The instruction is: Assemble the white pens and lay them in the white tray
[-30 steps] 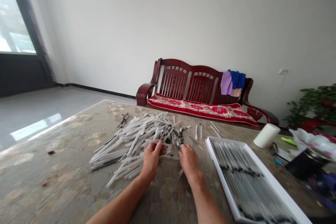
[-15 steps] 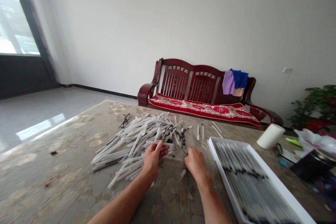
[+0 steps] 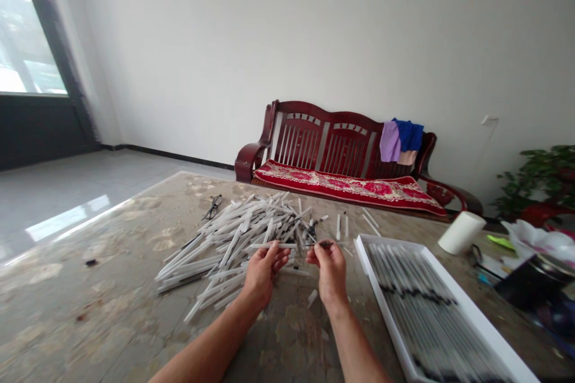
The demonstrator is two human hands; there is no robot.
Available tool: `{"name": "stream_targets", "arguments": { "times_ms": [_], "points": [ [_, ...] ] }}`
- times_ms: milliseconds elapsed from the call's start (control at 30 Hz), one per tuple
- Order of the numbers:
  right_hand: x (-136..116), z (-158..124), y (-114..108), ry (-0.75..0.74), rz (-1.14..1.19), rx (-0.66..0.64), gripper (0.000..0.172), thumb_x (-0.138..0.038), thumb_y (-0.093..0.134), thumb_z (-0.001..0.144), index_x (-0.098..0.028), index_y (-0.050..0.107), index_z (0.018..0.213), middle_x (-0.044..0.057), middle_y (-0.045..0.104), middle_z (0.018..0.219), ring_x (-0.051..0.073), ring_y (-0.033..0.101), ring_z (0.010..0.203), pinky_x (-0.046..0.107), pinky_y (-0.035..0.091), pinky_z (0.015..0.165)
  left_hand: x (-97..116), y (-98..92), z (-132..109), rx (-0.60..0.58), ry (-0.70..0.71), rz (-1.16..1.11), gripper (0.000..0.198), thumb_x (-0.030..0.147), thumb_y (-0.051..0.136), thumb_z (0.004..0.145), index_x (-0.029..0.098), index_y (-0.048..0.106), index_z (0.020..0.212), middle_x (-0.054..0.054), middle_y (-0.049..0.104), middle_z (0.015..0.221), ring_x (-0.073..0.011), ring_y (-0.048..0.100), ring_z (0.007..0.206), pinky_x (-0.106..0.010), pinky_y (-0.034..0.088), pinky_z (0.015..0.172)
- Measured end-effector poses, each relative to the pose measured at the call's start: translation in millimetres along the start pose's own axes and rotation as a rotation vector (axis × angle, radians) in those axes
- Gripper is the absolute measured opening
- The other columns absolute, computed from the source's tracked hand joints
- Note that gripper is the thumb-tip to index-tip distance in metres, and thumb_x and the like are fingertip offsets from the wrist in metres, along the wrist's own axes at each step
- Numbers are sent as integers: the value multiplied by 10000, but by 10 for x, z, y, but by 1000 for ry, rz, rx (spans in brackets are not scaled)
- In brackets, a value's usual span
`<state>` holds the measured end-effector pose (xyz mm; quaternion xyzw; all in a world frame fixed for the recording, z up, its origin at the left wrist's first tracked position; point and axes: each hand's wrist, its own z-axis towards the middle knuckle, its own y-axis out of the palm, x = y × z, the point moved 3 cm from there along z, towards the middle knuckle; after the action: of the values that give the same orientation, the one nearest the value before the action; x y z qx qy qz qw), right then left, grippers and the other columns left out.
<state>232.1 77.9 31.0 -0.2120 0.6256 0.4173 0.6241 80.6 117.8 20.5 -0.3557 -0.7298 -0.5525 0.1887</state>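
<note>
My left hand (image 3: 263,272) pinches a thin whitish tube (image 3: 285,245) that lies level and points to the right. Facing it, my right hand (image 3: 331,269) is closed on a small dark piece (image 3: 324,244), whose thin tip reaches toward the tube's right end. Whether the two touch is too small to tell. Behind and left of my hands spreads a large pile of white and clear tubes (image 3: 238,221), some with dark parts. On the right, a white box (image 3: 365,257) holds rows of clear tubes with black ends.
Black-framed glasses (image 3: 213,206) lie behind the pile. Loose tubes (image 3: 338,226) lie behind my right hand. A white roll (image 3: 462,232) and a dark cup (image 3: 534,281) stand at the right. Beyond the table (image 3: 135,227) is a red wooden bench (image 3: 323,140).
My right hand has risen from the table and turned toward my left hand, now showing a dark piece in its fingers. My left hand has barely moved and still holds the tube.
</note>
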Motion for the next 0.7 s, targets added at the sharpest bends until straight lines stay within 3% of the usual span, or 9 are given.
{"name": "stream_targets", "arguments": {
  "times_ms": [200,400,567,700],
  "points": [
    [84,-60,69,3,-51,-70,278,-419,679,714,-199,561,836,-24,633,656,162,643,605,270,549,547,-69,9,-4,-64,-21,-2,101,111,697,845,121,662,751,-45,719,666,-129,729,618,-166,594,546],
    [52,-4,40,-77,-256,-267,295,-371,644,724,-183,614,950,16,682,788,161,624,639,230,476,509,-36,2,19,-52,-115,-137,185,40,576,904,110,649,749,-57,729,665,-121,725,581,-143,591,524],
    [66,197,-278,-269,-771,-33,206,-236,516,759,-196,695,853,67,720,863,215,659,810,310,490,749,91,-4,47,25,-146,-340,256,19,461,954,107,624,777,-47,740,678,-111,732,589,-137,602,546],
    [152,218,-316,-330,-1131,-106,243,-181,496,816,-214,724,892,69,711,945,220,661,888,286,459,755,78,16,30,-7,-151,-312,267,19,446,960,109,625,783,-48,738,668,-116,733,586,-135,595,520]
  ]
}}
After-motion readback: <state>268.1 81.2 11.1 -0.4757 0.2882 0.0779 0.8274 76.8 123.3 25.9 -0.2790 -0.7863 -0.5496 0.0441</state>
